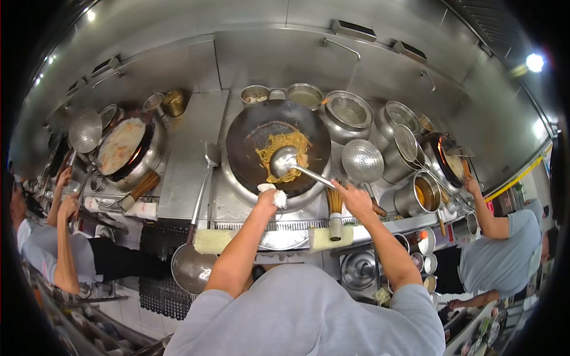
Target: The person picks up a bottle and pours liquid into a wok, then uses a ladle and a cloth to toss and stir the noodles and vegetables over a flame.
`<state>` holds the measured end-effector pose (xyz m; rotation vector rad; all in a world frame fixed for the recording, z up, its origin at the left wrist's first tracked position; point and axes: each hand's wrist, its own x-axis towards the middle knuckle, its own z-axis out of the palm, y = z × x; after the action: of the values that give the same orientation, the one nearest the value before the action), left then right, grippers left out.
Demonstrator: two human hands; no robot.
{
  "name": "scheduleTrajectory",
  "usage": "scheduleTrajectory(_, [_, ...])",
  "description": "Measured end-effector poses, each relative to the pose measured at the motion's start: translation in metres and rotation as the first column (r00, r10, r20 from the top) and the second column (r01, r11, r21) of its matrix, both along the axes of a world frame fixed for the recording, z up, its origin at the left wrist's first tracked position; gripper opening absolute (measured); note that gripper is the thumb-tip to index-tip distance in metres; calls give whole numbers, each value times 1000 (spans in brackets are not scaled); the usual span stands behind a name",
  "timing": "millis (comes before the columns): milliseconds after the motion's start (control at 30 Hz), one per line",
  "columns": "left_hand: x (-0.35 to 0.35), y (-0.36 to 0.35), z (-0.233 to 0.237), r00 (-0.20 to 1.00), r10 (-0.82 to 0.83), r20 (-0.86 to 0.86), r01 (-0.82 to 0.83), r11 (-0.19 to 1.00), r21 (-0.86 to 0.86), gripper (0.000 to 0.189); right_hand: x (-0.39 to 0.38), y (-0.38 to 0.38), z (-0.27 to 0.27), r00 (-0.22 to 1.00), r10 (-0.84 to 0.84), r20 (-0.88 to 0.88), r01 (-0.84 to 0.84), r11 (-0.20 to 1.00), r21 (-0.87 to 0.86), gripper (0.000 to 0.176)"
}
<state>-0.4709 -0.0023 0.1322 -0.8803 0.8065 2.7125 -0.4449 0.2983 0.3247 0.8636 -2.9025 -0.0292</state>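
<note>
A dark wok (246, 127) sits on the burner in front of me, with noodles (297, 141) spread over its bottom. My left hand (265, 206) is closed on a folded white cloth (279, 197) at the wok's near rim. What part of the wok it grips under the cloth is hidden. My right hand (355, 200) wraps round the handle of a metal ladle (284, 160), whose bowl rests on the noodles. Just below the right hand a bamboo brush (335, 207) stands at the stove's front edge.
A perforated skimmer (362, 160) and several pots, one a strainer-topped pot (350, 110), crowd the right side. A long-handled tool (205, 178) leans at left. Co-workers tend other woks: one person (65, 249) at left, another person (499, 249) at right.
</note>
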Motion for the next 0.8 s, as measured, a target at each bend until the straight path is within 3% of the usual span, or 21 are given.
scheduleTrajectory(67, [7,16,19,989,148,-3,-146,978,-150,5,17,10,12,997,-69,25,69,998,6,60])
scheduleTrajectory(100, [18,19,35,989,148,-9,-148,983,-109,18,16,20,4,997,-77,22,77,997,9,60])
scheduleTrajectory(167, [38,21,64,982,161,-96,-172,977,-126,18,13,33,-20,967,187,171,-93,889,-449,57])
scheduleTrajectory(200, [36,14,41,989,126,-78,-135,983,-128,17,23,23,5,839,155,522,150,856,-495,56])
scheduleTrajectory(233, [22,6,23,992,96,-80,-105,986,-127,17,34,1,49,608,-3,794,418,852,-317,56])
scheduleTrajectory(267, [26,9,35,993,114,-38,-119,973,-195,11,35,-3,50,592,1,806,399,869,-294,56])
scheduleTrajectory(367, [56,16,104,989,141,42,-133,979,-152,10,9,16,26,641,40,767,318,896,-312,56])
scheduleTrajectory(400, [60,15,100,993,114,-37,-118,984,-132,9,5,21,12,679,85,730,246,910,-334,57])
scheduleTrajectory(433, [57,17,80,985,165,-43,-170,973,-155,7,16,5,49,552,-52,832,402,891,-212,57])
scheduleTrajectory(500, [66,17,42,968,163,-192,-203,957,-209,9,4,6,14,648,-111,753,414,882,-226,58])
scheduleTrajectory(533, [83,19,37,965,193,-176,-229,950,-214,17,2,5,-6,648,-114,753,414,882,-223,58])
scheduleTrajectory(600, [133,26,38,971,183,-156,-216,949,-230,31,3,0,-33,952,-170,255,224,954,-200,57])
scheduleTrajectory(667, [165,22,68,984,122,-130,-151,960,-235,37,23,-11,3,928,-195,318,276,932,-234,56])
scheduleTrajectory(733, [170,24,94,992,119,-28,-122,962,-245,33,24,-12,-1,924,-171,342,263,933,-244,56])
scheduleTrajectory(800, [123,15,69,991,108,-81,-125,961,-246,18,26,-10,-21,939,118,324,79,842,-533,55])
